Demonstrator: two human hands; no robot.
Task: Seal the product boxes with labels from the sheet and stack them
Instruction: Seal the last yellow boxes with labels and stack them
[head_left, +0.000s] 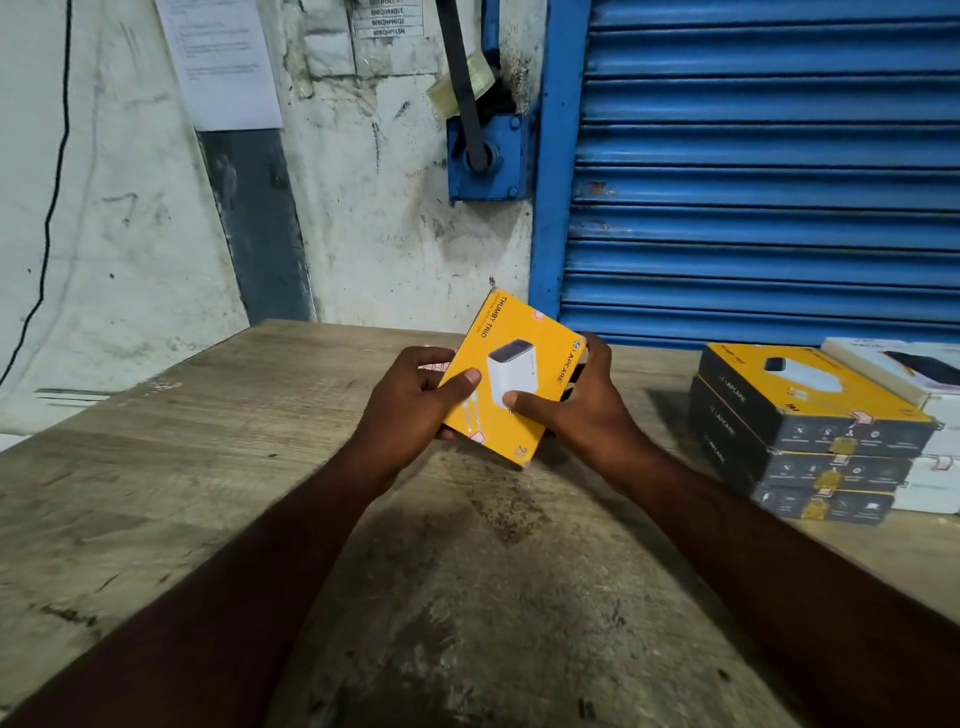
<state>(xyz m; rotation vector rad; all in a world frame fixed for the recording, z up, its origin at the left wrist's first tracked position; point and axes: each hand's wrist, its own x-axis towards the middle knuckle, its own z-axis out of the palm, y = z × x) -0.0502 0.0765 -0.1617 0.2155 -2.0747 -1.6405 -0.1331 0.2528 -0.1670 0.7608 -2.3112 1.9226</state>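
A yellow product box (511, 358) with a white charger pictured on its face is held tilted above the wooden table (208, 467). My left hand (415, 402) grips its left edge, thumb on the face. My right hand (576, 400) grips the right side, thumb pressing the lower middle of the face. Small red-and-white labels sit on the box's corners. A bit of the label sheet (435, 364) shows behind my left fingers. A stack of three yellow-and-black boxes (810, 431) stands at the right.
White boxes (930, 415) lie behind and beside the stack at the far right edge. A blue roller shutter (769, 171) and a stained white wall (130, 223) close off the back of the table. A roll of clear tape (464, 83) hangs on the wall.
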